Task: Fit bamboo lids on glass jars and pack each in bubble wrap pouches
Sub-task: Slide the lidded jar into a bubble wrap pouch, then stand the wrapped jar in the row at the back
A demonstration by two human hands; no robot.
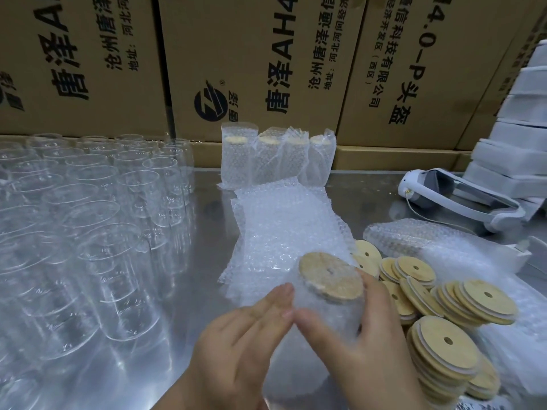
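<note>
Steel surface (207, 220), cardboard boxes (251, 54) behind. Right hand (355, 344) fingers curl round the bubble-wrapped jar (325, 318); left hand (236, 350) fingers press flat and straight. Ease the pouch (296, 380) up evenly, keeping the bamboo lid (330, 276) seated.

— What's being held?
— A jar (331, 313) in a bubble pouch (293, 368), lid (331, 276) on. The right hand (364, 344) wraps it; the left hand (242, 344) presses flat.
— Nearby?
— Bare jars (97, 232) left, loose lids (450, 341) right.
</note>
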